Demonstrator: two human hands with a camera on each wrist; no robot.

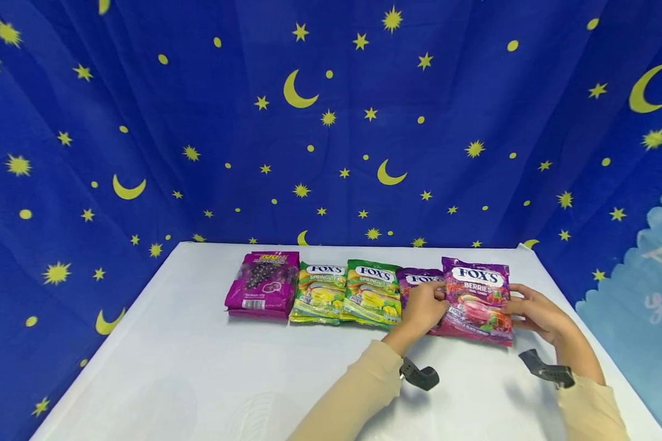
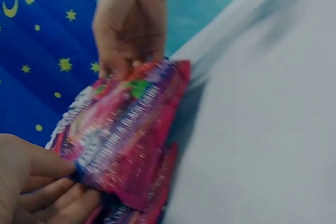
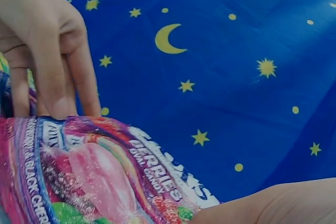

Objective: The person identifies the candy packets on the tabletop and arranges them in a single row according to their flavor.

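Between my two hands is a purple and pink Fox's Berries candy bag (image 1: 477, 300), its printed front facing me. My left hand (image 1: 426, 306) pinches its left edge, thumb in front and fingers behind, as the left wrist view shows. The right hand (image 1: 536, 311) holds the opposite edge; in the right wrist view only part of that hand (image 3: 278, 203) shows. Behind the left hand lies a second purple Fox's bag (image 1: 419, 277), partly covered. In the left wrist view the held bag (image 2: 126, 129) is tilted and overlaps another bag's edge.
Left of the hands, two green and yellow Fox's Spring Tea bags (image 1: 371, 294) lie side by side. Beyond them is a purple grape candy bag (image 1: 265, 285), apparently stacked on another. All lie on a white table (image 1: 198, 367), with a blue star-patterned cloth (image 1: 342, 135) behind.
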